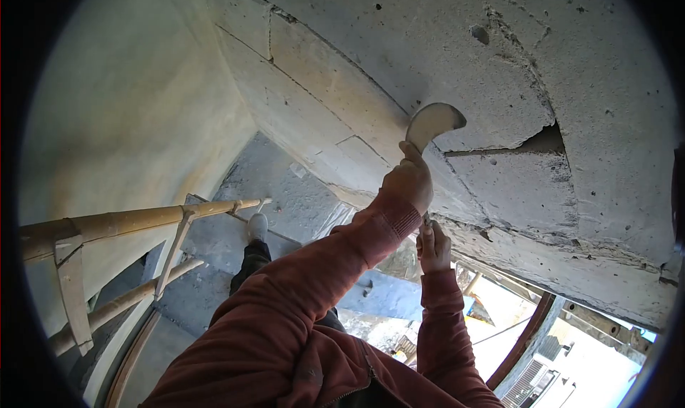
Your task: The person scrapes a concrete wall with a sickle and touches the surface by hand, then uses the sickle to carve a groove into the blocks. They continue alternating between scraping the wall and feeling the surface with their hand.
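A billhook (430,124) with a broad, curved metal blade is raised in front of the block wall (342,87). My left hand (410,181) is closed around it just below the blade, with one digit extended up toward the blade's base. Lower down, my right hand (434,247) grips the handle end, most of which the fingers cover. The blade overlaps the wall near a block joint; whether it touches cannot be made out. To the right of the blade, a dark broken gap (546,140) opens in the wall.
On the left, a bamboo ladder (135,222) leans beside a plastered wall (135,101). My shoe (257,227) is on the grey, dusty floor (285,187). Beneath the block wall's lower edge, a bright opening shows a wooden beam (524,340) and ground far below.
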